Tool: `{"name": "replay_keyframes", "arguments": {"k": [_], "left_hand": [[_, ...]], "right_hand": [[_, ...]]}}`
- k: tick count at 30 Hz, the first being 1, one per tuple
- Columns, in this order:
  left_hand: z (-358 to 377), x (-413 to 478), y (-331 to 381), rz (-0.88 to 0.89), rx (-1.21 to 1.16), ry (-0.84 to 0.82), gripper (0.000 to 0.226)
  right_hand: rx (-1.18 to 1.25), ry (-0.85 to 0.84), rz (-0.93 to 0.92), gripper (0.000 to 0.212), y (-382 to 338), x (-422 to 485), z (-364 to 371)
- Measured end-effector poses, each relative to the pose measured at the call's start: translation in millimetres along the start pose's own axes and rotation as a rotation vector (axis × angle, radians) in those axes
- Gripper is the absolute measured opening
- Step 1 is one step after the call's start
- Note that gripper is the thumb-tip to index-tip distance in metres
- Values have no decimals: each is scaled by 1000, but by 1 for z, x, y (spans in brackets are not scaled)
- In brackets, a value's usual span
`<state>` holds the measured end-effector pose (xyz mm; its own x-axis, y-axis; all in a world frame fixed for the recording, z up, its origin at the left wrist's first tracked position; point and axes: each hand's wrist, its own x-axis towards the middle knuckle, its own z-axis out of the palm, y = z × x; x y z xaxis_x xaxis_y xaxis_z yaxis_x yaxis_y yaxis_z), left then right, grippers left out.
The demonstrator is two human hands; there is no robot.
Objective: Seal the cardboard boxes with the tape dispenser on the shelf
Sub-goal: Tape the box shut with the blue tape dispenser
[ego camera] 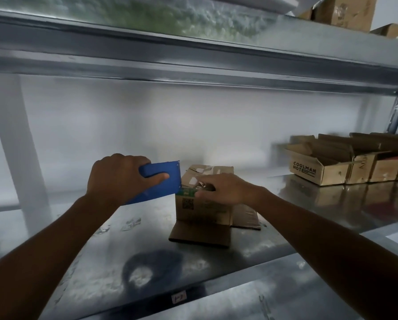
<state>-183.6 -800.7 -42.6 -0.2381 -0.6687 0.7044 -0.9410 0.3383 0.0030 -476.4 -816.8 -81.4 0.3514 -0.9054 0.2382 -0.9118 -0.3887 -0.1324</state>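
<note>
A small cardboard box [202, 211] stands on the metal shelf [105, 250], its top flaps folded down with white label scraps on them. My left hand [117, 176] grips a blue tape dispenser [163, 183], whose toothed edge touches the box's upper left corner. My right hand [225, 188] rests on the box top, fingers stretched flat over the flaps and thumb against the near top edge. One bottom flap sticks out toward me on the shelf.
A row of open cardboard boxes [345, 162], one printed COOLMAN NOTE, sits at the back right of the shelf. An upper shelf beam [193, 61] runs overhead with more boxes [345, 12] above. A shelf post [18, 144] stands at the left.
</note>
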Motion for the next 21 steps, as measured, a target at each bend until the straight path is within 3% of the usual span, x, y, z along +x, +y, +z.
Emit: {"name": "replay_keyframes", "arguments": {"k": [12, 21], "left_hand": [[2, 12, 1, 26, -42, 21, 86], [6, 22, 8, 25, -156, 25, 73]], "right_hand": [[86, -134, -131, 64, 22, 5, -15], [212, -138, -140, 44, 24, 2, -16]]}}
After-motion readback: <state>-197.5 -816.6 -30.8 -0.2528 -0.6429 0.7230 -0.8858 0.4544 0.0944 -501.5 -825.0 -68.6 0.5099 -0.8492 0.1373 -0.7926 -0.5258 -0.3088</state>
